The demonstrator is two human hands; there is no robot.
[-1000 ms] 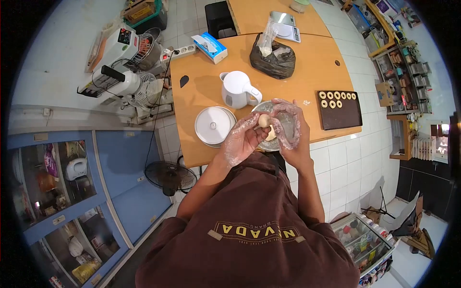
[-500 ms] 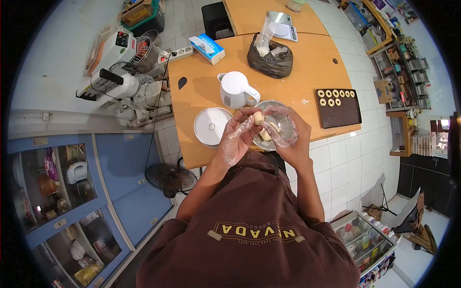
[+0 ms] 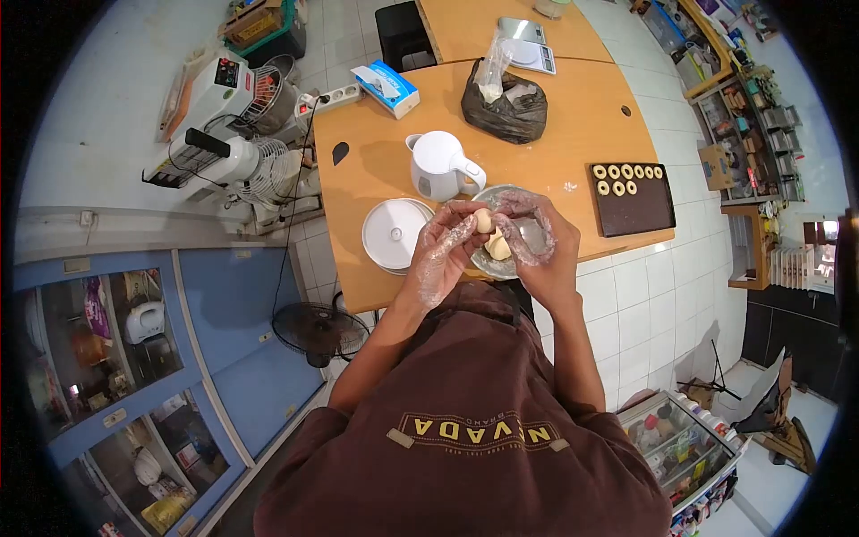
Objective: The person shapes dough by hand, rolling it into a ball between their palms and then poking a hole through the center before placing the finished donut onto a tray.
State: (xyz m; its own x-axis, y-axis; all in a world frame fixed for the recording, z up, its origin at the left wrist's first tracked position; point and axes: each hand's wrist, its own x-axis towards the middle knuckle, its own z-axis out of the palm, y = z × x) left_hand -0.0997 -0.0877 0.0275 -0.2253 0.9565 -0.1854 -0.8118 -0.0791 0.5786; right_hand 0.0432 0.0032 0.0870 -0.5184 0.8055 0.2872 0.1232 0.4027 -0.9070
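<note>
A small pale ball of dough (image 3: 484,220) is held up in front of me over the metal bowl (image 3: 483,262). My left hand (image 3: 445,251) pinches it between thumb and fingertips. From the other side, the fingertips of my right hand (image 3: 535,240) press on the same ball. White flour coats both hands. Under them, a larger lump of dough (image 3: 498,247) lies in the bowl, partly covered by my right hand.
A white kettle (image 3: 438,166) and a round white lid (image 3: 394,234) sit left of the bowl. Farther back are a black plastic bag (image 3: 506,112), a tissue box (image 3: 390,89) and a kitchen scale (image 3: 530,54). To the right, a dark tray (image 3: 633,213) carries several dough rings.
The fingers of my right hand have shifted a little around the dough ball, and more of the lump in the bowl shows. The ball stays in nearly the same place.
</note>
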